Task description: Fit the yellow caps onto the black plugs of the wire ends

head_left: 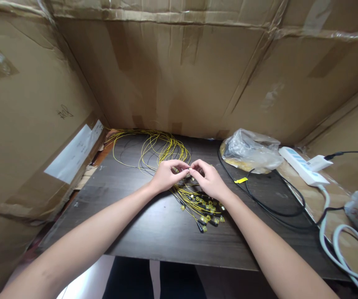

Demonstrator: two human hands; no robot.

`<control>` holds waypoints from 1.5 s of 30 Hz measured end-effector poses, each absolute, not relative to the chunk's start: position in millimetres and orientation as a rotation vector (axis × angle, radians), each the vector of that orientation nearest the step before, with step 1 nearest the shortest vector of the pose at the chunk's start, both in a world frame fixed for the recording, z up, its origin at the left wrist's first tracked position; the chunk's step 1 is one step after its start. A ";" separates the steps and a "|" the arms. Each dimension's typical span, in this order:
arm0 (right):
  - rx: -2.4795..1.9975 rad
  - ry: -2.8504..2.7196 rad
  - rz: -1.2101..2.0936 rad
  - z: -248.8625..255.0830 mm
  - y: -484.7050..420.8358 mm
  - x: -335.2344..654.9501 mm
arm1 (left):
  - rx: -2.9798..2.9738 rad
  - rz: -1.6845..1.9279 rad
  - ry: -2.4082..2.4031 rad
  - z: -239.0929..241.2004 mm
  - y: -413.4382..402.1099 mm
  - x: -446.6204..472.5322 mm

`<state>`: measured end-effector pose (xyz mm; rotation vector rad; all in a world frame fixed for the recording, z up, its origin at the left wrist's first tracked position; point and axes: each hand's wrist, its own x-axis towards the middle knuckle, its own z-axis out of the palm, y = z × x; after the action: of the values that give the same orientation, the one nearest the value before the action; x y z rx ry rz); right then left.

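Observation:
My left hand (170,173) and my right hand (209,179) meet fingertip to fingertip above a dark wooden table (129,224). Both are closed in a pinch on the small end of a thin cable, which shows as a tiny pale tip (189,168); its details are too small to make out. Behind and beneath the hands lies a loose bundle of thin yellow cables (174,146). Their ends fan out toward the table's front, with several black connectors (201,227) and clear yellowish caps (208,207). Part of the bundle is hidden by my hands.
Cardboard walls (179,79) enclose the table at the back and sides. On the right are a clear plastic bag (252,149), a black cable with a yellow tag (241,180), a white power strip (303,166) with a plugged-in adapter, and a coiled white cord (337,261).

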<state>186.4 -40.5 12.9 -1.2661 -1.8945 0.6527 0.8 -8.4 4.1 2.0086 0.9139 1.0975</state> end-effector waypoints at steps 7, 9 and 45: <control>-1.286 -1.934 0.699 9.6 -39.1 187.0 | 2.030 1.075 0.881 4.8 -9.2 0.5; -1.284 -1.918 0.702 9.6 -39.0 186.6 | 2.045 1.070 0.895 5.8 -9.6 0.8; -1.275 -1.859 0.714 9.0 -40.8 184.5 | 2.012 1.085 0.904 6.1 -10.3 1.7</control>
<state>184.5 -40.8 9.0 -1.2752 -1.8593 0.7144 1.7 -10.3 6.1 2.0116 0.9045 1.0848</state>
